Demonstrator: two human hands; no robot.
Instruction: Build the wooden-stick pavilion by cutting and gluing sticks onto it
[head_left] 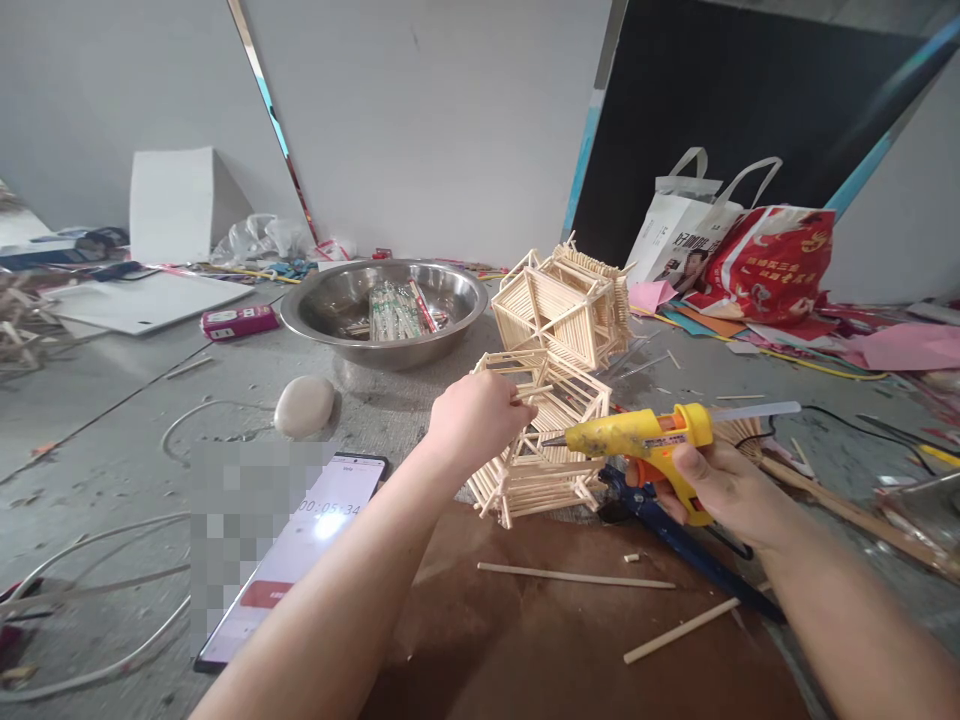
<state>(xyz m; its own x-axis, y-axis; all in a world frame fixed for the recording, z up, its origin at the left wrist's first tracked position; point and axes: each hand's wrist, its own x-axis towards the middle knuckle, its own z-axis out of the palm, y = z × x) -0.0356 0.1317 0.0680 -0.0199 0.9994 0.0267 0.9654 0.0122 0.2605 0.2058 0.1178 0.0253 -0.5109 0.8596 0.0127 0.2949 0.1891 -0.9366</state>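
Observation:
My right hand (712, 485) is wrapped round a yellow hot glue gun (637, 437), its metal nozzle pointing left. A clear glue stick (757, 410) pokes out of its back end. My left hand (480, 420) is closed in a pinch on a short wooden stick (538, 391) over a lattice frame of wooden sticks (540, 470). The nozzle tip is close to this frame, right of my left hand; I cannot tell whether they touch. My left hand and forearm hide part of the frame's left side. Behind it stands a second, denser stick structure (551, 310).
Blue-handled pliers (667, 540) and loose sticks (577, 576) lie around a brown board (480, 640). A phone with a timer (330, 510) lies left, near a whitish rounded object (304, 407). Behind are a steel basin (330, 340) with packaged sticks and a red bag (772, 265).

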